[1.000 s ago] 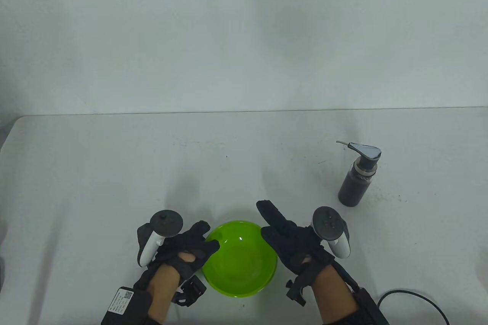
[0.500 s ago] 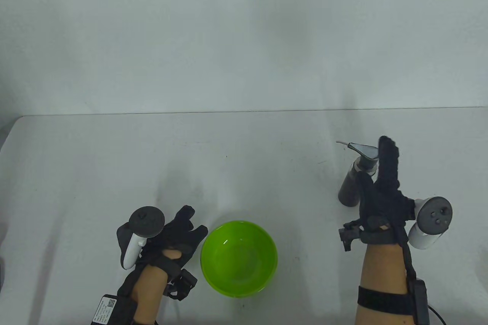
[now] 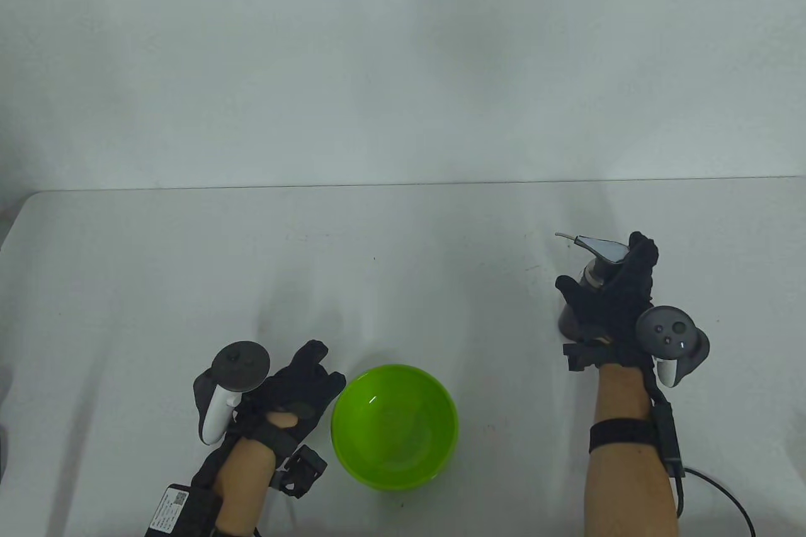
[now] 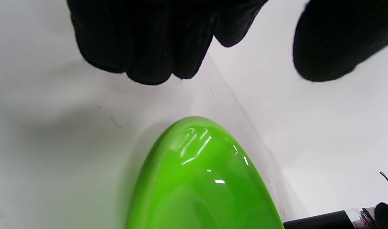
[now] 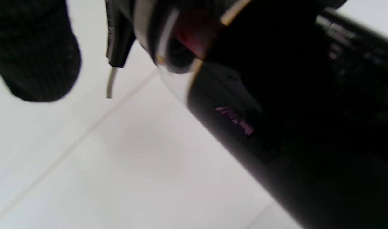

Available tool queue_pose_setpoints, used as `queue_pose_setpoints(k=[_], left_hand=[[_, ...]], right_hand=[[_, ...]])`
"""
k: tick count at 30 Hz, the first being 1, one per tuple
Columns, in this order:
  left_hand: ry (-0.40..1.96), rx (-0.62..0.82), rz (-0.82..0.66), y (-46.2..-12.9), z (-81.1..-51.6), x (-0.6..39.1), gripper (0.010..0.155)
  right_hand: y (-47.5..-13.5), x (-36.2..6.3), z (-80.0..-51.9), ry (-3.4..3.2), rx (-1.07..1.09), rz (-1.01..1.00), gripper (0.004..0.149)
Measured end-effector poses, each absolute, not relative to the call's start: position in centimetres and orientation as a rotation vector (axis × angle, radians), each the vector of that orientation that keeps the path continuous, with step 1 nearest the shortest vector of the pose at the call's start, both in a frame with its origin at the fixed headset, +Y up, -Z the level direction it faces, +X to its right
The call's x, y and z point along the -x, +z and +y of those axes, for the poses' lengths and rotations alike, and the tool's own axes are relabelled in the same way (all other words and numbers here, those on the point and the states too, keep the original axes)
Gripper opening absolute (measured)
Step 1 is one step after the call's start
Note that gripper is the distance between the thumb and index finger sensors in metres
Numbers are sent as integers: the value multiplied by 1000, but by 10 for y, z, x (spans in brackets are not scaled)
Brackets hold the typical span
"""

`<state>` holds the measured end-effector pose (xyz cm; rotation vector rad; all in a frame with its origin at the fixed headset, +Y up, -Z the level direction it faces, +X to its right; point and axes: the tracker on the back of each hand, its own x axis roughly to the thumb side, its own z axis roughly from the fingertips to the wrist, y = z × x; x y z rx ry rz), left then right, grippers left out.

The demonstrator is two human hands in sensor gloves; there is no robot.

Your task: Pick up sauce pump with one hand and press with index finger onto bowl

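Your right hand (image 3: 614, 298) is wrapped around the sauce pump (image 3: 595, 260) on the table's (image 3: 403, 260) right side, thumb to the left of the dark body, fingers across the collar. The bottle stands upright with its thin nozzle pointing left. Your left hand (image 3: 296, 389) rests with fingers loosely spread, holding nothing, just left of the green bowl (image 3: 395, 427) at the near centre; whether it touches the rim is unclear. The bowl's inside looks bare.
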<state>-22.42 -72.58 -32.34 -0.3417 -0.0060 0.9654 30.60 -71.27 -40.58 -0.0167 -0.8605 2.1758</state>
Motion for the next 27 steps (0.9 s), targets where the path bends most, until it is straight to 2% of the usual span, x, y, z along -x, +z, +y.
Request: queue_pose_setpoints(k=[6,12,13,15,17,21,24,27], left_hand=[[987,348,0,-326,-729,228,84],[969,343,18,-326,-731,227,84],[972,345,18,-325,-731,227,84],[978,346,19,-325,-731,227,84],[989,346,17,-325,-731,227,84],[1000,325,0,-324,-728,226,84],[1005,326,-7,-323,-728,225,83],[1008,328,-15,-322,-728,225,83]], right_hand=[[-415,-303,-733,2168,107,-957,119],[-415,-301,-724,2219,101,-1005,122],[-411,-303,-722,2188,98,-942,122],[-408,-305,-715,2164,102,-944,122],[-404,-306,-703,2151,65,-903,121],[-389,-295,-656,2164,-89,-864,120],[-370,-268,-610,2262,-295,-735,118],[-347,-239,-584,2411,-423,-710,115]])
